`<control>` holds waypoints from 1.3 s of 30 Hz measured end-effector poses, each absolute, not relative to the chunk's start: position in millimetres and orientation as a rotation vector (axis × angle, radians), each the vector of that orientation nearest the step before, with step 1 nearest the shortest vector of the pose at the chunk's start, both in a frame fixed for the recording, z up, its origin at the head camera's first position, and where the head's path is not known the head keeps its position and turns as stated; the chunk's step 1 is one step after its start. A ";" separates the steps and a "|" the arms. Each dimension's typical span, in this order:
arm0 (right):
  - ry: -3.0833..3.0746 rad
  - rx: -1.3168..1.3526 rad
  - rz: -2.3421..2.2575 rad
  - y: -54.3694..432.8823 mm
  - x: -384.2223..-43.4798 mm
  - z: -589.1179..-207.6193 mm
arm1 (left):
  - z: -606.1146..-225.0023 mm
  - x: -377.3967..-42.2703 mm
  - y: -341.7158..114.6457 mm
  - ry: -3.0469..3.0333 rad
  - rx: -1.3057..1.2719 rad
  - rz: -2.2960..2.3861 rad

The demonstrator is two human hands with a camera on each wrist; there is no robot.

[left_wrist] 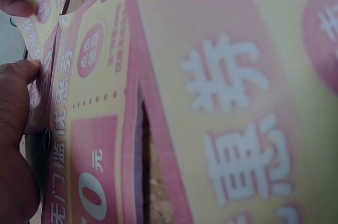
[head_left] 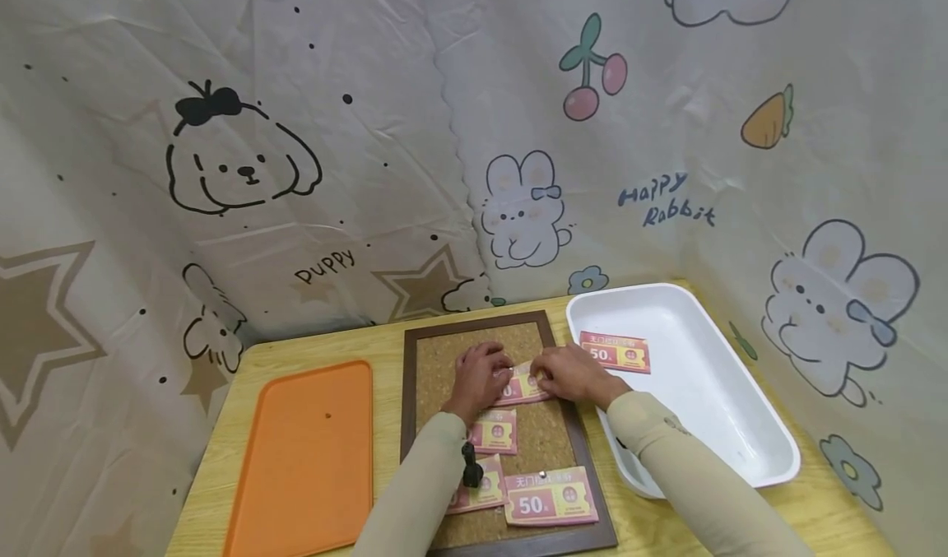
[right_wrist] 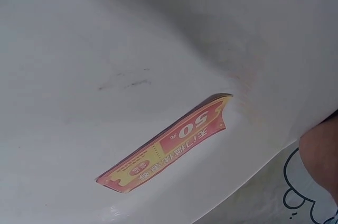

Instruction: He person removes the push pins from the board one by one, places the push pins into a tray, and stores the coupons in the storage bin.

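At the upper part of the brown-framed cork board (head_left: 544, 440), both hands are at one pink and yellow coupon (head_left: 521, 386). My left hand (head_left: 480, 376) has curled fingers at the coupon's left end, its thumb (left_wrist: 16, 94) against the paper in the left wrist view. The right hand (head_left: 573, 373) pinches the right end. Below lie a middle coupon (head_left: 498, 432), a lower left coupon (head_left: 485, 487) partly behind the left sleeve, and a lower right coupon (head_left: 551, 498) with a small shiny pin head (head_left: 543, 474) near its top edge.
Right of the board stands a white tray (head_left: 704, 384) holding another coupon (head_left: 616, 352) against its near left wall. An orange tray (head_left: 307, 466) with a small dark object (head_left: 328, 415) in it lies to the left. Printed curtains (head_left: 355, 129) hang behind the wooden table (head_left: 392, 376).
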State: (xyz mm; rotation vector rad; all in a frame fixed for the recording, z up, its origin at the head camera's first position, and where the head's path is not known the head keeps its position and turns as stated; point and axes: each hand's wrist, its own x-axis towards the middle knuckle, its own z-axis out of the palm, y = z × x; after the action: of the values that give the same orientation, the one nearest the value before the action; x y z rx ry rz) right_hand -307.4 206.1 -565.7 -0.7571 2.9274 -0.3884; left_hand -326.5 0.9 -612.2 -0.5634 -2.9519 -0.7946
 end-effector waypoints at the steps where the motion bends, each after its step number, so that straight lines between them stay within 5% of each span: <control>1: 2.927 -0.752 -0.389 205.8 -307.5 -565.7 | -612.1 -326.5 0.9 -2.954 -0.562 -0.792; 39: 2.970 -0.743 -0.345 205.6 -306.3 -571.4 | -622.4 -325.5 0.9 -2.934 -0.590 -0.846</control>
State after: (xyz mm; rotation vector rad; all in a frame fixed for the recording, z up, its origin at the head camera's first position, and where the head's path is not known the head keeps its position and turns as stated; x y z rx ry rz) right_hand -306.3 205.6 -571.4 -0.7426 2.9705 -0.3446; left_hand -325.5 0.9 -622.4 -0.5904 -2.9338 -0.8459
